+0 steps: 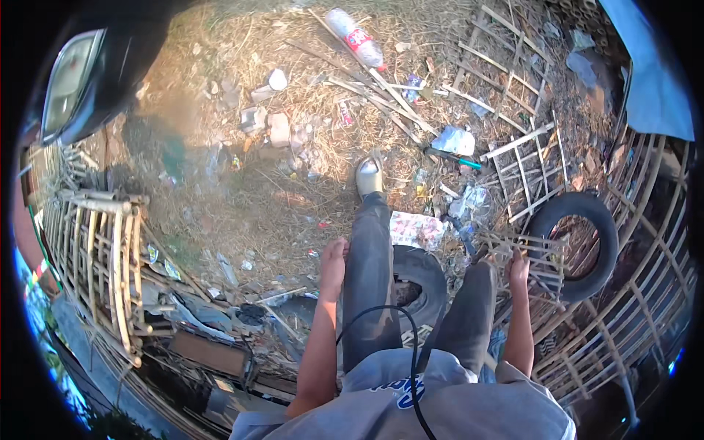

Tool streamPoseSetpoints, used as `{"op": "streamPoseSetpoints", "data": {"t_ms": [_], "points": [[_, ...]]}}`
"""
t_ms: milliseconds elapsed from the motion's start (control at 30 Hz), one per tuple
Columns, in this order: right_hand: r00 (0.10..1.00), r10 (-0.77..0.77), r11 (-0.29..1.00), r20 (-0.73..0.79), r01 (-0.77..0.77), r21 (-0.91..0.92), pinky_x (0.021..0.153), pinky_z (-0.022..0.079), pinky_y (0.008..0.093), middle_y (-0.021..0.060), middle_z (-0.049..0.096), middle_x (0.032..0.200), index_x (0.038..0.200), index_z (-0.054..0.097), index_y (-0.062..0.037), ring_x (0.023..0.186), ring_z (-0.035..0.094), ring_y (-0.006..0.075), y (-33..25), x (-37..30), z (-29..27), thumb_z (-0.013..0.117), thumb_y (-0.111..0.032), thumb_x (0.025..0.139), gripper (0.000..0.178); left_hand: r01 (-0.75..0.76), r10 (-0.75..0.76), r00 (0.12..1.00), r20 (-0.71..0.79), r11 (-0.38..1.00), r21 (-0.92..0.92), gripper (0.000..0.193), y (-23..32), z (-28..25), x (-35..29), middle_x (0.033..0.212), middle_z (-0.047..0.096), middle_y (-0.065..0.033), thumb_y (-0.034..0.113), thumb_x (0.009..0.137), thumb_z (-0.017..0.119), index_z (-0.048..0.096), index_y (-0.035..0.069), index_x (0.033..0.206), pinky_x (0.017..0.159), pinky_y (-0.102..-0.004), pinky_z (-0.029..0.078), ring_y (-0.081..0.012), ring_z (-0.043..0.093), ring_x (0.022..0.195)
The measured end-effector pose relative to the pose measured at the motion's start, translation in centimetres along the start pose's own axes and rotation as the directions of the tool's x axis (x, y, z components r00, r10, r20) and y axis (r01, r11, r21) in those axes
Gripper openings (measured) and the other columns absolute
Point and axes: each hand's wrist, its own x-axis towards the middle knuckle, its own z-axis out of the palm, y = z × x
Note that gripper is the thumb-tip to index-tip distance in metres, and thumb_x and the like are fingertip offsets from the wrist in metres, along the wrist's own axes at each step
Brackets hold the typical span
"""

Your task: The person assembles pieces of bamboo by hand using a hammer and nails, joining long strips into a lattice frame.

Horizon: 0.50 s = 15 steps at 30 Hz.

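Note:
My left hand hangs beside my left thigh, holding nothing I can see, its fingers loosely bent and partly foreshortened. By my right knee, my right hand is closed around a stick of a small bamboo lattice. That lattice partly overlaps a black tyre lying on the ground to the right. Between my legs lies another tyre, partly covered by them. My left shoe is forward on the dry straw.
Bamboo lattice panels lie at the far right, near bamboo fencing. A clear plastic bottle and long sticks lie ahead among litter. A bamboo rack stands left, and a dark vehicle is at the upper left.

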Motion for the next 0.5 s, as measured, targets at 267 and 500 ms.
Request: {"op": "streamPoseSetpoints", "data": {"t_ms": [267,500], "points": [[0.926,0.352,0.935,-0.140,-0.342,0.090,0.047,0.031,0.0310,-0.0039,0.039,0.054,0.067,0.048,-0.0106,0.048,0.039,0.0081,9.4,-11.4,15.1,0.056,-0.044,0.099,0.047,-0.243,-0.107,0.914,0.392,0.629,0.738,0.041,9.3,0.4,7.9,0.112,0.065,-0.0189,0.034,0.095,0.063,0.059,0.003,0.121,0.095,-0.0376,0.046,-0.0281,0.062,0.104],[0.725,0.685,0.500,0.067,-0.535,0.681,0.048,0.029,0.0308,-0.0043,0.035,0.055,0.067,0.043,-0.0119,0.049,0.035,0.0086,11.9,-24.7,25.9,0.056,-0.044,0.099,0.047,-0.608,0.121,0.779,0.615,0.386,0.694,0.043,23.9,7.1,2.3,0.126,0.058,-0.0134,0.030,0.091,0.068,0.057,0.006,0.124,0.096,-0.0409,0.045,-0.0298,0.056,0.115]]}}
